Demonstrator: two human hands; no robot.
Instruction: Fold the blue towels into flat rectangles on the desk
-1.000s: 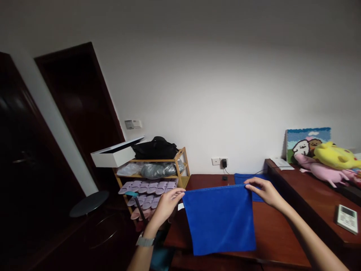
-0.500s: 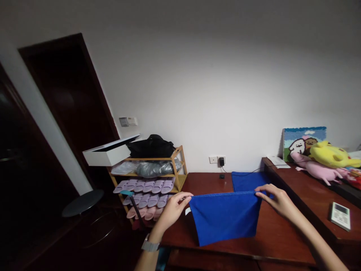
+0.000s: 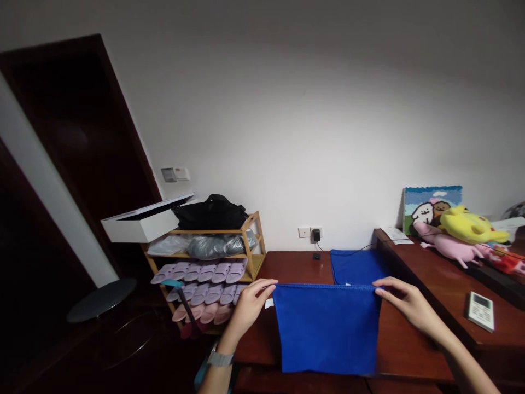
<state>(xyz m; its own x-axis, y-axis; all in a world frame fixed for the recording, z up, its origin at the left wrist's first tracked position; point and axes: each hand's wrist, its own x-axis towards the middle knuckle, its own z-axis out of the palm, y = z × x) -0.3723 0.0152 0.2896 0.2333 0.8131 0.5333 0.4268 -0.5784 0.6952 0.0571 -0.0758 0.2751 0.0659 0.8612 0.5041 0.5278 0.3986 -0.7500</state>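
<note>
Nearest, the left forearm, a watch (image 3: 221, 359) at its wrist, rises from the bottom of the view and leans inward; the right forearm slants in from the lower right. The left hand (image 3: 250, 302) and right hand (image 3: 408, 304) stand well apart at about equal height, palms not visible. The fingers of each are pinched narrow on an upper corner of a blue cloth (image 3: 328, 331), its top edge near level, its panel hanging in front of the desk (image 3: 414, 350); whether the lower edge touches wood cannot be told. Step in hand, as judged: holding the cloth spread between two corners. Any next move calls for both pinches kept firm and even, lest the edge sag or a corner slip. Beyond, a second blue cloth (image 3: 359, 265) lies at the desk's far side, near the wall (image 3: 262, 137).
</note>
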